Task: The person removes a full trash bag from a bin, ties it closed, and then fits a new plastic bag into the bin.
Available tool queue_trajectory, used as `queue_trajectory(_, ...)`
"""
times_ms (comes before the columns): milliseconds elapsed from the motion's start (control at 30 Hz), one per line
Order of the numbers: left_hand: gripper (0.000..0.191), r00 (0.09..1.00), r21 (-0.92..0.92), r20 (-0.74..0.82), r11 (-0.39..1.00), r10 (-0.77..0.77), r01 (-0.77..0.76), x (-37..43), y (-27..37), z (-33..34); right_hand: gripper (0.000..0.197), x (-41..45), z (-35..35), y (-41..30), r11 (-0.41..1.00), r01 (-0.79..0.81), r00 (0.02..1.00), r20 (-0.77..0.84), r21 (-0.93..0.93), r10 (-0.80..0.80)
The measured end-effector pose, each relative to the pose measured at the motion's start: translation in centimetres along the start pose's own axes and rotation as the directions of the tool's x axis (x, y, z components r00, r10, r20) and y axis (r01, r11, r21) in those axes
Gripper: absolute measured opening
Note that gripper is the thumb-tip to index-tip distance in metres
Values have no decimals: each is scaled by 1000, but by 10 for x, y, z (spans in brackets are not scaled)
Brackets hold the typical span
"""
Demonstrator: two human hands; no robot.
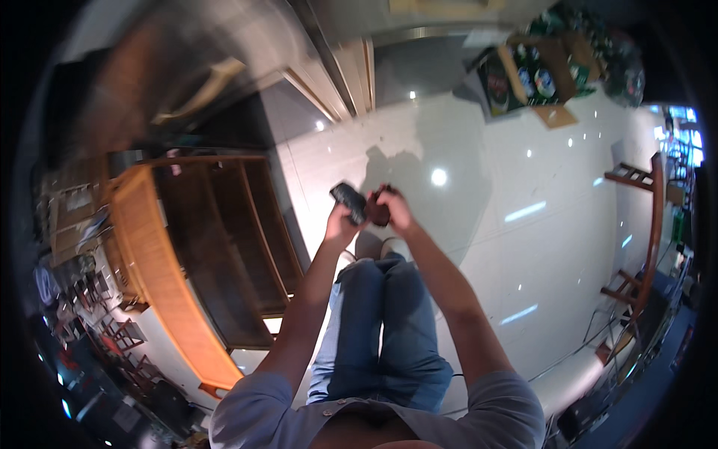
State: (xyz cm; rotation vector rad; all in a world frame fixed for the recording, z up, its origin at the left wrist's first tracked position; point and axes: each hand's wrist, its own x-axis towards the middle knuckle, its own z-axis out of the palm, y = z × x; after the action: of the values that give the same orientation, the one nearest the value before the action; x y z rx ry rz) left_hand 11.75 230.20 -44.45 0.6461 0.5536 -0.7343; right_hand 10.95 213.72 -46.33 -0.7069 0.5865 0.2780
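My left hand [340,225] grips a dark, glossy object [349,200], its kind unclear from this height. Close beside it, my right hand [397,210] has its fingers around a small dark reddish-brown object [378,214]. The two objects are nearly touching or touching; I cannot tell which. Both are held out over the pale floor [482,185], beyond my knees in blue jeans [359,314]. Parts of both objects are hidden by my fingers.
To the left stands a wooden cabinet [160,269] with dark shelves. An open cardboard box [555,115] with green bottles sits at upper right, near a plastic bag [622,73]. A wooden bench [653,236] is at far right. Door frames [353,78] rise ahead.
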Motion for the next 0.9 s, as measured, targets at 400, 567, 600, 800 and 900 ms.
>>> queue_trajectory(400, 36, 914, 363, -277, 913, 296, -186, -364, 126, 184, 34, -251, 290, -88, 891, -317, 901, 190, -325, 389)
queue_trajectory(567, 27, 690, 491, -320, 736, 649, -465, -408, 137, 143, 19, -258, 354, -63, 832, -324, 855, 238, -451, 462)
queue_trajectory(600, 24, 695, 404, -341, 767, 633, -499, -425, 147, 156, 21, -254, 362, -61, 818, -339, 830, 261, -464, 493)
queue_trajectory(800, 28, 599, 164, -526, 763, 604, -625, -489, 192, 112, 31, -240, 440, -44, 545, -395, 627, 216, -739, 748)
queue_trajectory(900, 25, 495, 162, -585, 690, 643, -706, -500, 215, 80, 29, -228, 471, -32, 532, -311, 563, 299, -788, 771)
